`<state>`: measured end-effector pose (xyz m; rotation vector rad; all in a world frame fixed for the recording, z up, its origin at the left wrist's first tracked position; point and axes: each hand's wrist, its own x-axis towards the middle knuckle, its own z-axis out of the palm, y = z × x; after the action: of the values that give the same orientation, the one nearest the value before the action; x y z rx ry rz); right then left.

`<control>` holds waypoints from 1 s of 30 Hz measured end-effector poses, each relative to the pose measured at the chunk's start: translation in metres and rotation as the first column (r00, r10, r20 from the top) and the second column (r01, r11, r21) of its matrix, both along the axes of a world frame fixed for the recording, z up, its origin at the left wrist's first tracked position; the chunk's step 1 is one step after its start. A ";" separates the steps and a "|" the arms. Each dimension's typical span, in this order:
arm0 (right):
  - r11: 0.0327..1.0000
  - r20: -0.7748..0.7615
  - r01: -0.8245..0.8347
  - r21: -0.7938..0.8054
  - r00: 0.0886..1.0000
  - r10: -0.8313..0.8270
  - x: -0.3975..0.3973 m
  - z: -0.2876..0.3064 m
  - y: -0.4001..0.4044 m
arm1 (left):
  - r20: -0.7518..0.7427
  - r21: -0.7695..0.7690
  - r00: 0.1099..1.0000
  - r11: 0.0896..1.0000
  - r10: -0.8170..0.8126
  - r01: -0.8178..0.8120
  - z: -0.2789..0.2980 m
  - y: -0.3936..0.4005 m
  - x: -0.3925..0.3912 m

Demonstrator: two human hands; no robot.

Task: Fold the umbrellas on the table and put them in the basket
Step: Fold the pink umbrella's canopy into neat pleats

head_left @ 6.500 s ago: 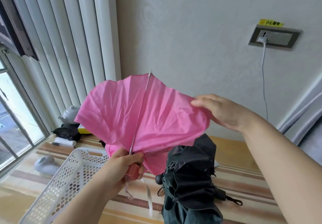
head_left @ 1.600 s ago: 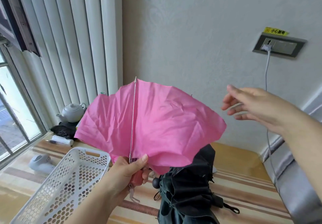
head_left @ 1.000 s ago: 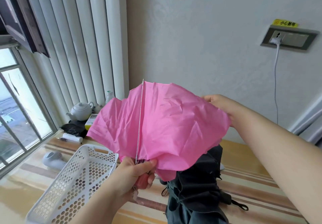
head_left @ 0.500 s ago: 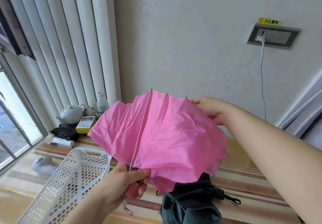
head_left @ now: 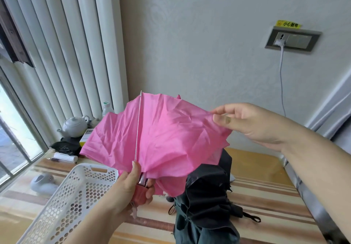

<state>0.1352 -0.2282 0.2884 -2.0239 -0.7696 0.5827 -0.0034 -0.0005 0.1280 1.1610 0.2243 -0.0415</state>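
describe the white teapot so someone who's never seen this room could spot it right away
Find the tall white vertical blinds by the window; at their foot, on the table's far left corner, sits the white teapot. It rests on dark folded cloth, beside a small bottle. It alone there is round, glossy, with spout and knobbed lid.

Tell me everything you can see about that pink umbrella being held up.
The pink umbrella is held above the table, its thin, crinkled fabric half collapsed and fanned out. A slim silver rib runs up its front to a bare tip. The left hand grips its reddish-pink handle at the bottom; a pale strap dangles below. The right hand pinches the fabric's upper right edge. Its lower folds hang in front of a black umbrella lying on the table.
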 end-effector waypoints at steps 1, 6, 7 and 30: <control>0.998 0.005 -0.012 0.062 1.000 0.012 -0.001 -0.001 -0.002 | -0.019 -0.004 1.000 1.000 0.014 -0.014 0.000 0.000 0.002; 0.957 -0.194 -0.051 0.285 0.975 0.110 0.006 -0.002 -0.029 | -0.072 -0.167 0.983 0.969 0.171 -0.181 0.003 -0.006 0.008; 0.953 -0.231 0.013 0.304 0.971 0.061 0.005 -0.004 -0.031 | -0.062 -0.183 0.976 0.959 0.207 -0.215 0.003 -0.006 0.009; 0.675 -0.081 0.431 0.598 0.871 -0.485 -0.083 -0.083 0.076 | -0.066 -0.135 0.858 0.848 0.509 -0.513 0.010 -0.028 0.020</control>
<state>0.0527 -0.1518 0.2059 -1.5444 -0.3813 -0.0595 0.0166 -0.0286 0.1382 0.9215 0.5433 0.3937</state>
